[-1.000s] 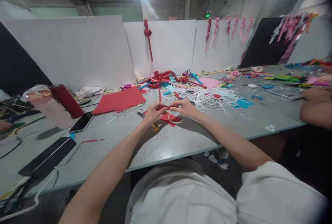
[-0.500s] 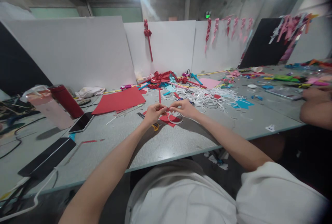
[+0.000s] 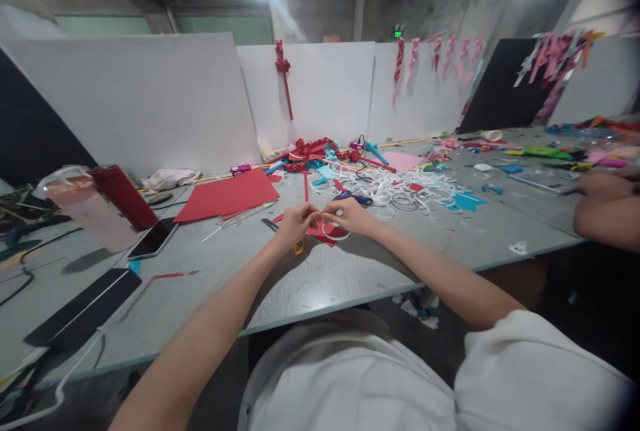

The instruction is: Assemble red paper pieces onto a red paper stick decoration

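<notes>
My left hand (image 3: 299, 223) and my right hand (image 3: 349, 216) meet fingertip to fingertip above the grey table. Both are closed in a pinch; whatever lies between the fingertips is too small and hidden to make out. Beneath them are pieces of red paper (image 3: 327, 238), with a white ring (image 3: 342, 236) partly covered by my right hand. A cutter with a yellow part (image 3: 299, 247) lies beside my left hand. Just beyond my right hand is a dark blue tool (image 3: 356, 197). A narrow red strip (image 3: 307, 188) lies behind my hands.
Red sheets (image 3: 227, 196), a phone (image 3: 154, 238), a red flask (image 3: 123, 196) and a pink bottle (image 3: 93, 214) stand or lie left. White strips (image 3: 400, 188) heap at the right. Another person's arm (image 3: 607, 218) rests at far right.
The red piece seen at my fingertips is now hidden. My right hand covers more of the white ring, and the dark blue tool shows more fully. The view has shifted slightly.
</notes>
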{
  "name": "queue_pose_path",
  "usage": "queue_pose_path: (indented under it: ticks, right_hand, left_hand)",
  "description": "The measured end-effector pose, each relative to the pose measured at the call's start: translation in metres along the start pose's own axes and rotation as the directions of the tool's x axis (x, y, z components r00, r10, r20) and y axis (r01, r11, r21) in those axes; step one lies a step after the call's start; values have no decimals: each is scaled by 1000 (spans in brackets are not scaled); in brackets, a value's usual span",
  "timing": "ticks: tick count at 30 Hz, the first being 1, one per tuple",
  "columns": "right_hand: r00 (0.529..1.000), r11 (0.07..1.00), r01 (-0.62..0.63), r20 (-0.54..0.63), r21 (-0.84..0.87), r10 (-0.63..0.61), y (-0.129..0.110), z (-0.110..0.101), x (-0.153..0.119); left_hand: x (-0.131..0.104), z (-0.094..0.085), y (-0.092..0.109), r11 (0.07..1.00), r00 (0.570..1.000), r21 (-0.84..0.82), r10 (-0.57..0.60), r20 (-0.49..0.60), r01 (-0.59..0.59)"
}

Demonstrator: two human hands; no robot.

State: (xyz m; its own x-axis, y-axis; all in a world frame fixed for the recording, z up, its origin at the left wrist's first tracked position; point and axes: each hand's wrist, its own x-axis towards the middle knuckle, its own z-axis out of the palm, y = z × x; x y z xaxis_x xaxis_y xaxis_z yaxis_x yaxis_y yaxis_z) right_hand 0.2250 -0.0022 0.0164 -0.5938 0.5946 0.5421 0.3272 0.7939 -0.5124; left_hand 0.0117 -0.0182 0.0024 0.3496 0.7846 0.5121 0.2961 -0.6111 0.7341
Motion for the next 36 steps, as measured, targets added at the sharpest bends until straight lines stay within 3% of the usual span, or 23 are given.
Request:
queue_pose_path:
  ticks: [5,9,17,23,27,32,36]
  right_hand:
    - [1000,998,3,-30,-55,-5,-4,2,2]
    - [997,996,-69,-26,-50,68,1,2,2]
    - [999,983,-41,-5,-179,41,7,2,-1]
    - [999,983,-47,-34,-178,41,4,0,1]
    - [992,978,-106,-81,-178,93,5,0,2]
    - [997,981,-67,-40,-184,60,8,0,1]
    - [993,964,-116,-55,-239,106,9,2,0]
  left_hand:
    - [1,-2,1,996,999,88,1,-36,2]
    - [0,-3,1,993,998,115,-7,-61,13]
    - [-2,-3,-5,988,995,145,33,94,-47]
    - [-1,-7,-7,991,1000,132,11,13,-12]
    - [0,-8,-5,992,1000,127,13,12,-15]
    - [0,-11,-11,993,1000,121,4,6,-5]
    - [-1,-12,-14,990,1000,140,1,2,-1]
